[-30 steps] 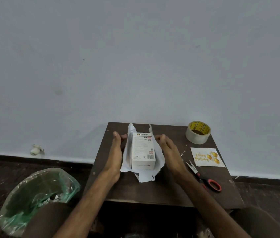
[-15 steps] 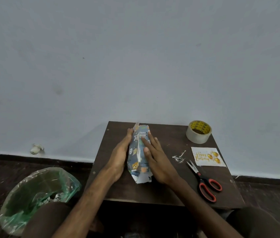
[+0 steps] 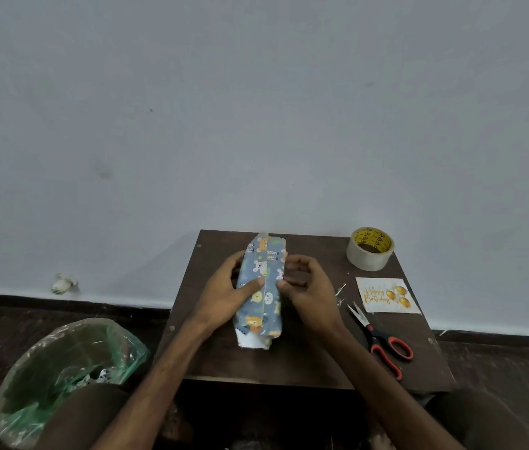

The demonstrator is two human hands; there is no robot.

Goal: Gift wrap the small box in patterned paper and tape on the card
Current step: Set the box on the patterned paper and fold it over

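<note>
The small box is hidden inside blue animal-patterned paper (image 3: pixel 264 287), folded over it on the brown table (image 3: pixel 305 362). My left hand (image 3: pixel 224 292) grips the package's left side, its thumb pressing the paper's overlap seam on top. My right hand (image 3: pixel 305 285) holds the right side with curled fingers, thumb against the paper's edge. White paper ends stick out at the near end. The Happy Birthday card (image 3: pixel 384 294) lies flat to the right. A roll of clear tape (image 3: pixel 369 249) stands at the far right corner.
Red-handled scissors (image 3: pixel 383 344) lie near the right front of the table, below the card. A bin with a green liner (image 3: pixel 58 375) stands on the floor to the left. The wall runs just behind the table. Small paper scraps (image 3: pixel 341 292) lie beside my right hand.
The paper flaps, open around the bare white box a second ago, are now folded over it. My right hand moved from flat on top to gripping the right side; my left thumb now presses the seam.
</note>
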